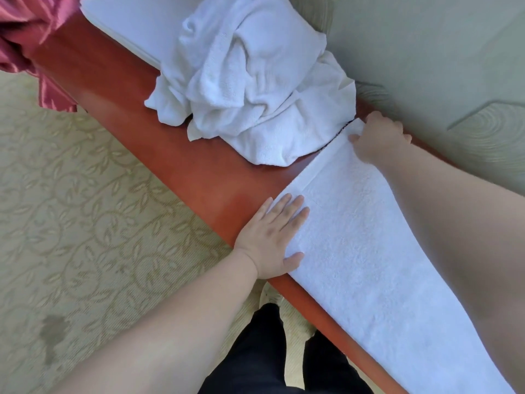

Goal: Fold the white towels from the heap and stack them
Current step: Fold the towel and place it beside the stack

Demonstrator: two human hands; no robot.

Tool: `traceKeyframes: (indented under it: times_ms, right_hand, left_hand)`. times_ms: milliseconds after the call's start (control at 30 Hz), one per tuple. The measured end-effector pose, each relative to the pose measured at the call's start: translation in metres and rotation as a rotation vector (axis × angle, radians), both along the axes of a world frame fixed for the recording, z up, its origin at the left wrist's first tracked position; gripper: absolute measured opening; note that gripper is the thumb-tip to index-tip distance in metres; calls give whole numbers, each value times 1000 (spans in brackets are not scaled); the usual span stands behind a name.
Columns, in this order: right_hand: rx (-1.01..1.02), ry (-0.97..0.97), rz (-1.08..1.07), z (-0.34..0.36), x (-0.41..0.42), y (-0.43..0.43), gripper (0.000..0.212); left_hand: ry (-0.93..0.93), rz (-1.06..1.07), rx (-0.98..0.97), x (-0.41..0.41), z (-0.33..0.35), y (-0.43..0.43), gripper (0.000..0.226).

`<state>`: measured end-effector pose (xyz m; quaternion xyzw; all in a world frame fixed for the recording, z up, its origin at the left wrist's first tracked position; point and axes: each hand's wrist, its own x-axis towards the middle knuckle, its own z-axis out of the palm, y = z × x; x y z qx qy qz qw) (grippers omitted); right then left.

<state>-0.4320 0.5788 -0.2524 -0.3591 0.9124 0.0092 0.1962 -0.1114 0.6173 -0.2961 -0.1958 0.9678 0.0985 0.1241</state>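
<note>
A long white towel lies flat along the red-brown wooden tabletop, running from the middle to the lower right. My left hand presses flat on the towel's near edge with straight fingers. My right hand holds the towel's far corner, its thumb on top and its fingers curled round the far edge. A crumpled heap of white towels sits just beyond that end. A flat folded white towel lies behind the heap at the top.
A pale green patterned wall borders the table's far side. Pink-red cloth hangs at the top left. Patterned beige carpet lies below the table, with my dark trousers at the bottom.
</note>
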Motion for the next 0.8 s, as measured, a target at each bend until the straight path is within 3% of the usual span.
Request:
traceKeyframes:
  times_ms: [67, 167, 267, 367, 433, 500, 600, 667, 800]
  right_hand:
    - [95, -91, 51, 11, -9, -10, 49]
    - [179, -97, 159, 24, -20, -9, 27]
    - [156, -124, 199, 35, -25, -9, 31]
    - [175, -123, 247, 42, -25, -10, 35]
    - [212, -146, 232, 42, -23, -8, 56]
    - [246, -158, 209, 44, -18, -6, 74]
    - [311, -169, 176, 45, -15, -7, 49]
    - [364, -214, 145, 49, -16, -7, 45]
    - [257, -386, -27, 34, -32, -11, 88]
  left_hand:
    - [33, 118, -15, 4, 1, 2, 90]
    - [131, 582, 20, 23, 0, 11, 80]
    - [313, 859, 196, 38, 7, 24, 55]
    - [347, 976, 244, 36, 19, 34, 35]
    - [305, 1068, 176, 32, 27, 36, 36]
    - [293, 1141, 224, 29, 34, 36, 30]
    - [255, 1170, 355, 24, 42, 34, 22]
    - [272, 1159, 385, 24, 45, 30, 23]
    - [381, 1172, 483, 26, 48, 19, 24]
